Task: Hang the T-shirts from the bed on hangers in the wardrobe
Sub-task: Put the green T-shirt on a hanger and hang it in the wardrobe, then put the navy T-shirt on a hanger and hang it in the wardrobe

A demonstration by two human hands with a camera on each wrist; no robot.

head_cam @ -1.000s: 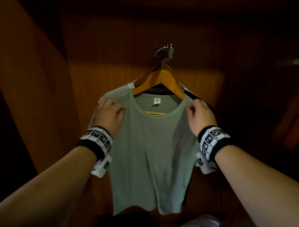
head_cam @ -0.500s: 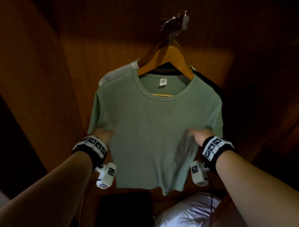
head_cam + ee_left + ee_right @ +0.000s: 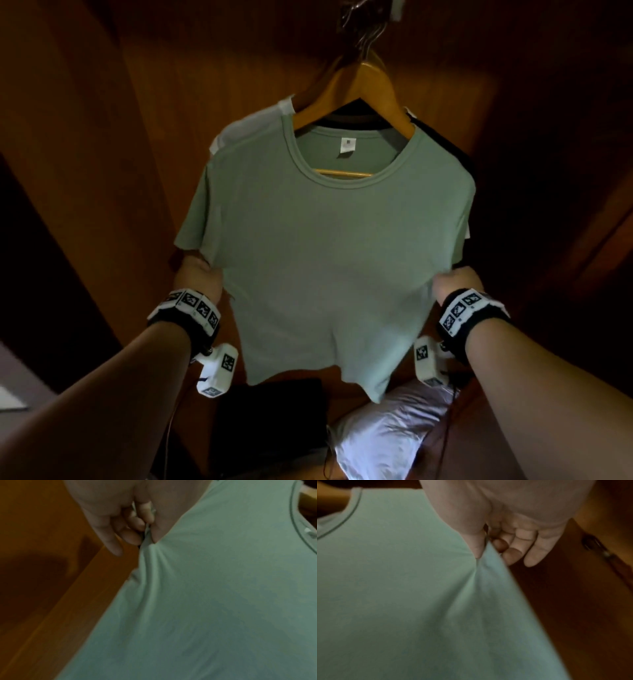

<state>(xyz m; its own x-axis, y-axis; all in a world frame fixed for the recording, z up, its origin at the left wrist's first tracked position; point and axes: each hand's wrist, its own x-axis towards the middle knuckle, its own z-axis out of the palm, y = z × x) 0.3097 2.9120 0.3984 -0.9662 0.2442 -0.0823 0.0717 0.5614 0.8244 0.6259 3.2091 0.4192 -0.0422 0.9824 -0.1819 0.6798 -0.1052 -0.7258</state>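
1. Both hands have slid down from the shoulders of the pale green cotton T-shirt a second ago to its side seams below the sleeves, and the view has tipped so the hanger hooks now sit at the top edge.
2. At the left, the left hand pinches the shirt's side edge; the left wrist view shows the thumb and curled fingers gathering a fold of cloth, with the little finger sticking out free.
3. In the middle, the shirt hangs on a light wooden hanger inside the dark brown wooden wardrobe, with a white garment and a black garment hung just behind it.
4. At the right, the right hand pinches the opposite side seam, thumb against curled fingers.
5. Progress, as I judge it: this shirt is hung and only being tugged straight; letting go remains.
6. Only the head view shows the hanger and, below, a black object beside crumpled white bedding. Whether more T-shirts wait on the bed cannot be told. Only the wrist views show the finger grips.
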